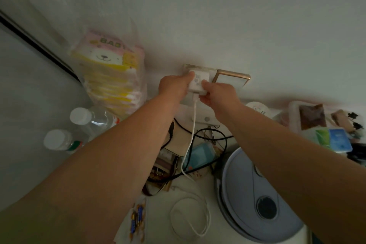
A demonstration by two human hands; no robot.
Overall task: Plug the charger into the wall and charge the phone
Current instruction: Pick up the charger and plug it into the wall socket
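A white charger block sits against the wall socket plate, which has a gold-coloured frame. My left hand grips the charger's left side. My right hand pinches its right and lower edge. A white cable hangs from the charger's underside down to the table and ends in a loose coil. No phone can be picked out in the clutter below.
A gold-framed switch plate is right of the socket. Baby wipes packs and two clear bottles stand at left. Black cables, a round white appliance lid and boxes crowd the table.
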